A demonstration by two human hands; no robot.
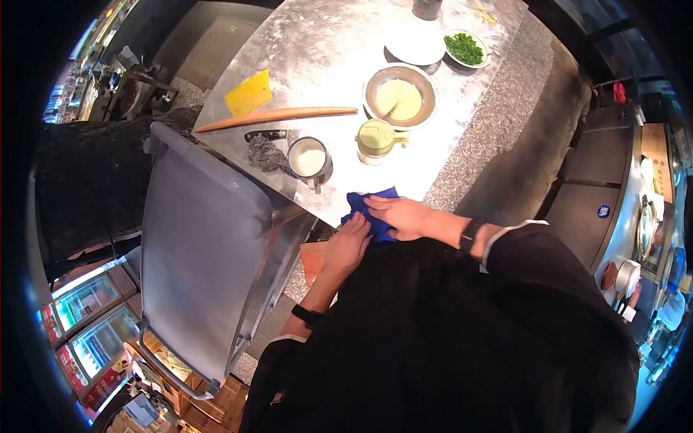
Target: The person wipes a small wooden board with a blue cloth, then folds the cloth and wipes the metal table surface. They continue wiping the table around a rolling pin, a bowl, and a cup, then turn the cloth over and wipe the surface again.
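A crumpled blue cloth (390, 193) lies at the near corner of the floured worktable (317, 40). My right hand (404, 218) rests on top of it, fingers stretched out flat across the fabric. At the cloth's left edge is my left hand (348, 244), its fingers extended and touching it. Just beyond the hands stand a metal cup with pale contents (309, 160) and a greenish-lidded container with a handle (375, 138). Farther back is a metal bowl of pale yellow mixture (399, 99), with a utensil dipping into it.
A long wooden rolling pin (281, 116), a yellow scraper (248, 92) and a dark-handled knife (266, 135) lie on the left side. A bowl of chopped greens (464, 48) and a white plate (414, 45) stand farther back. A grey cart (206, 238) is close on the left.
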